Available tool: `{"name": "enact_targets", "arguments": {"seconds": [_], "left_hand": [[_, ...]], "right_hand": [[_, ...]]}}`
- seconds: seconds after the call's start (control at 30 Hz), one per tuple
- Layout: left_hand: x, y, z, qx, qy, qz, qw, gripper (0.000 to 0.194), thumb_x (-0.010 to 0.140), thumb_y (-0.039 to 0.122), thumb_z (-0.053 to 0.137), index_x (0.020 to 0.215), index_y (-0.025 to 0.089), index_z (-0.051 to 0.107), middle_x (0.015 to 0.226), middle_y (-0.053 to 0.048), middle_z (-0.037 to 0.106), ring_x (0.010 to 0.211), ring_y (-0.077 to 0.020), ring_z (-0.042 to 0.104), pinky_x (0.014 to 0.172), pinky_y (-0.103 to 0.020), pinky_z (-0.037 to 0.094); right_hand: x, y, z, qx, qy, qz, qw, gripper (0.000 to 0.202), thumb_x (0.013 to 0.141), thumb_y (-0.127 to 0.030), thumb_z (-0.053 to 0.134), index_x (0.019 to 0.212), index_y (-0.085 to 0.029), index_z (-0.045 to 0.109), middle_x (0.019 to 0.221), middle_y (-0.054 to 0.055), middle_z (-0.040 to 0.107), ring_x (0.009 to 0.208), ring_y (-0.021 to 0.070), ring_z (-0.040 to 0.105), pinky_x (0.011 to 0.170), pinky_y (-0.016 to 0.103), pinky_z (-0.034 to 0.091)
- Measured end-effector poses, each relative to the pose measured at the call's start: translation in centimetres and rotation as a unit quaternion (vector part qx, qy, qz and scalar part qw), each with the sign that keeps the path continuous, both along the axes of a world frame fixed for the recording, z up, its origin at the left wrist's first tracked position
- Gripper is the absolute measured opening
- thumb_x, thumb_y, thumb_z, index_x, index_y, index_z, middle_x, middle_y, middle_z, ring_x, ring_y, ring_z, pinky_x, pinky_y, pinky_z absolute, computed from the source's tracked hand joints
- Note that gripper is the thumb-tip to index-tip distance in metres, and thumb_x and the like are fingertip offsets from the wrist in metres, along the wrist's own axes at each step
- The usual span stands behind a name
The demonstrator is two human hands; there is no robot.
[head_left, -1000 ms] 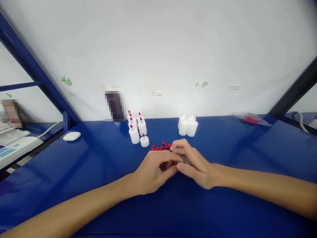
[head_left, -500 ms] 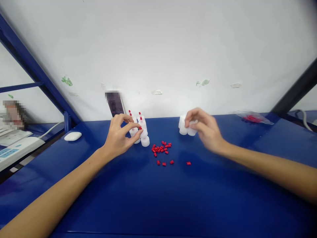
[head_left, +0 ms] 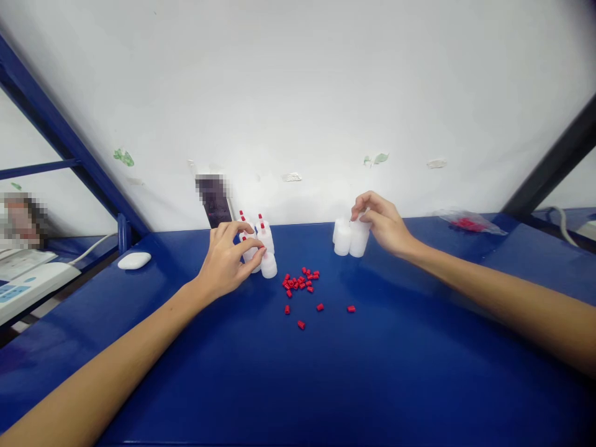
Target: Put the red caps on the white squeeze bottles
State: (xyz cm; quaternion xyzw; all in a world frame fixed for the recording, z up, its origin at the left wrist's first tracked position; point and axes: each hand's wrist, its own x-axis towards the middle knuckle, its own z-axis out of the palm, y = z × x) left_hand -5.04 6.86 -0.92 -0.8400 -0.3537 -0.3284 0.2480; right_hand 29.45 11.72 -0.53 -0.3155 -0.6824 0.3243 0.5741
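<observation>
Left of centre, the left hand [head_left: 222,261] pinches a red cap [head_left: 263,249] atop the front bottle [head_left: 269,267], its fingers hiding part of the capped bottles [head_left: 266,239] behind. Right of centre, the right hand's [head_left: 388,228] fingers curl over white bottles [head_left: 343,239], grip unclear. Loose caps [head_left: 293,284] litter the middle; a bag [head_left: 470,223] lies far right, a phone [head_left: 218,211] leans left.

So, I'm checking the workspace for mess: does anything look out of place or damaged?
Four red caps lie apart from the cap pile, on its near side, like strays. The wall behind carries ragged green and whitish patches, possibly old residue. The visible bottles look upright.
</observation>
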Motion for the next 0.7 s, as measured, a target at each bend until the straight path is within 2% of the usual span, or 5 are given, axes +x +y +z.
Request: {"name": "enact_targets", "arguments": {"seconds": [0.2, 0.33, 0.47, 0.57, 0.7], "left_hand": [[-0.5, -0.1, 0.9, 0.067, -0.016, -0.016, 0.998, 0.016, 0.088, 0.024, 0.061, 0.102, 0.02, 0.069, 0.1, -0.011, 0.064, 0.092, -0.0261, 0.057, 0.081, -0.043, 0.043], [0.6, -2.0, 1.9, 0.074, 0.077, -0.155, 0.982, 0.012, 0.084, 0.016, 0.059, 0.092, 0.021, 0.065, 0.075, -0.003, 0.062, 0.067, -0.0174, 0.052, 0.064, -0.033, 0.039], [3.4, -5.3, 1.6, -0.008, 0.222, -0.271, 0.937, 0.017, 0.085, 0.029, 0.054, 0.071, 0.02, 0.058, 0.057, -0.001, 0.051, 0.053, -0.0163, 0.043, 0.052, -0.034, 0.032], [4.5, -6.5, 0.7, -0.073, 0.264, -0.254, 0.927, 0.026, 0.084, 0.039, 0.056, 0.066, 0.02, 0.055, 0.057, -0.001, 0.051, 0.052, -0.0166, 0.045, 0.051, -0.034, 0.033], [4.2, -5.9, -0.2, -0.119, 0.29, -0.201, 0.928, 0.029, 0.084, 0.038, 0.059, 0.063, 0.019, 0.056, 0.057, -0.002, 0.055, 0.052, -0.017, 0.05, 0.052, -0.034, 0.037]], "right_hand": [[-0.7, -1.7, -1.1, 0.005, -0.007, -0.046, 0.999, 0.013, 0.069, -0.013, 0.05, 0.078, -0.02, 0.057, 0.071, 0.0, 0.06, 0.071, 0.0187, 0.053, 0.067, 0.032, 0.038], [-1.7, -3.6, -1.4, 0.029, 0.028, -0.097, 0.994, 0.011, 0.073, -0.012, 0.05, 0.068, -0.02, 0.056, 0.061, -0.001, 0.055, 0.061, 0.0162, 0.049, 0.062, 0.031, 0.036], [-2.8, -5.2, -1.2, -0.017, 0.067, -0.046, 0.997, 0.013, 0.075, -0.01, 0.05, 0.069, -0.019, 0.056, 0.055, -0.002, 0.054, 0.055, 0.0152, 0.048, 0.058, 0.03, 0.037], [-3.3, -5.6, -1.3, -0.054, 0.096, -0.004, 0.994, 0.012, 0.076, -0.01, 0.051, 0.07, -0.019, 0.056, 0.055, -0.002, 0.056, 0.055, 0.0152, 0.05, 0.058, 0.03, 0.04], [-3.5, -5.7, -1.9, -0.099, 0.092, 0.046, 0.99, 0.008, 0.078, -0.013, 0.054, 0.073, -0.019, 0.057, 0.058, -0.001, 0.06, 0.055, 0.0157, 0.054, 0.057, 0.029, 0.042]]}}
